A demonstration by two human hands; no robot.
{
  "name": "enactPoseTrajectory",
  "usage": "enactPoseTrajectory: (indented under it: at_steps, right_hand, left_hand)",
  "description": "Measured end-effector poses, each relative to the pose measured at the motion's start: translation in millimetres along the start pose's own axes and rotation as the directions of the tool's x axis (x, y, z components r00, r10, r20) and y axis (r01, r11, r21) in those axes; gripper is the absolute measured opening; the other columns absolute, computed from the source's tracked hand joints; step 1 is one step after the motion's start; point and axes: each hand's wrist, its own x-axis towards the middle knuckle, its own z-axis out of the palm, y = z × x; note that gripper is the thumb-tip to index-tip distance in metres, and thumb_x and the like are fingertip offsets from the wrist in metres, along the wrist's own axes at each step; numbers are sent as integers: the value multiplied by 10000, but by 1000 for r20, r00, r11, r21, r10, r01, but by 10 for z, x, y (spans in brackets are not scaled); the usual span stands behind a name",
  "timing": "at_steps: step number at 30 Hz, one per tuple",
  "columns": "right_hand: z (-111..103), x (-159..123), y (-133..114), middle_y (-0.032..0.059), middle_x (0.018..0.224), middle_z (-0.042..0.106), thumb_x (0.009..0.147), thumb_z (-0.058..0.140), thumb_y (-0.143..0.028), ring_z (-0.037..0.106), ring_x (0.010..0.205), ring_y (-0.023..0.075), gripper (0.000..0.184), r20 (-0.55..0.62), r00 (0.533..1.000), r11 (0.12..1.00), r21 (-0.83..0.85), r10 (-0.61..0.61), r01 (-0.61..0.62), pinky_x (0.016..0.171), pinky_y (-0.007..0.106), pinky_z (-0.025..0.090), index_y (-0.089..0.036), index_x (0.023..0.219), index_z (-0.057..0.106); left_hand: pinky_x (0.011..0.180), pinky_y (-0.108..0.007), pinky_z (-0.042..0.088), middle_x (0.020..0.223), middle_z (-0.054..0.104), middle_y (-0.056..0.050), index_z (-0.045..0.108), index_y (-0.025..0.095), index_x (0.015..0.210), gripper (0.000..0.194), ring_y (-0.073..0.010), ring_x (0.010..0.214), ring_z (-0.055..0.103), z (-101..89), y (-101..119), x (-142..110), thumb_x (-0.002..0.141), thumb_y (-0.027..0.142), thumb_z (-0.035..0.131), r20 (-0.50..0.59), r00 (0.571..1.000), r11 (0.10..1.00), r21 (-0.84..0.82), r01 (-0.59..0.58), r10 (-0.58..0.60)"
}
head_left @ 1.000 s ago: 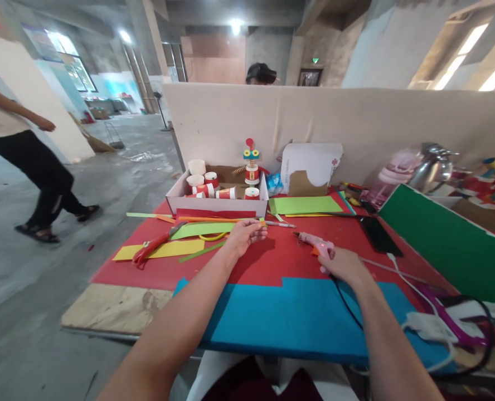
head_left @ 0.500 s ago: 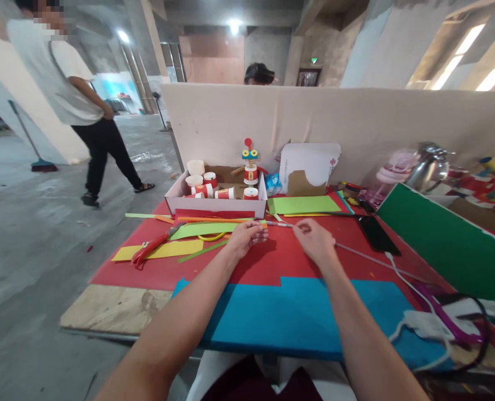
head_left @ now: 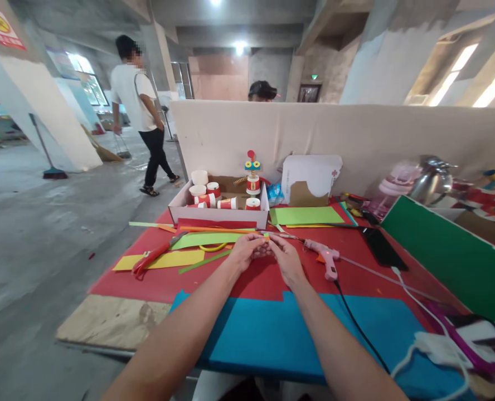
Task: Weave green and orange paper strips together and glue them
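My left hand [head_left: 246, 252] and my right hand [head_left: 286, 257] meet over the middle of the red table covering. Between their fingertips is a small orange and green paper piece [head_left: 266, 238], mostly hidden by the fingers. Just right of my right hand lies a pink glue gun [head_left: 325, 257] with a glue stick behind it and a black cord. Left of my left hand are a green paper strip [head_left: 214, 239], a yellow paper strip [head_left: 176, 259] and red-handled scissors [head_left: 151, 260].
An open box [head_left: 214, 216] holds several paper cups and a paper-cup figure [head_left: 253, 177]. Green paper [head_left: 308, 215], a phone [head_left: 383, 248] and a green board [head_left: 443, 239] lie to the right. A white partition [head_left: 335, 125] stands behind. A person [head_left: 141, 111] walks at left.
My right hand has moved left to meet my left hand at the paper piece, uncovering the glue gun. The view has tilted up, and the walking person is farther off.
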Motion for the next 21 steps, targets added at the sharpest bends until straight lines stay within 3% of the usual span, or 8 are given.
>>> enactPoseTrajectory:
  at_steps: [12,21]
  right_hand:
    - [-10,7,-54,24,773,715,549,782,-341,632,705,148,327,41,993,975,189,113,-119,736,306,505,-197,835,715]
    - [-32,8,-40,11,698,698,556,772,-310,605,616,122,276,-1,991,977,168,131,-129,675,285,508,-185,798,727]
  left_hand:
    - [476,-184,427,555,600,10,566,123,675,295,-71,464,542,-3,3,-13,547,211,817,20,999,999,8,-31,30]
    - [520,-204,480,682,654,-27,639,115,839,304,-97,552,594,-63,-70,50,592,188,800,49,989,988,58,-143,140]
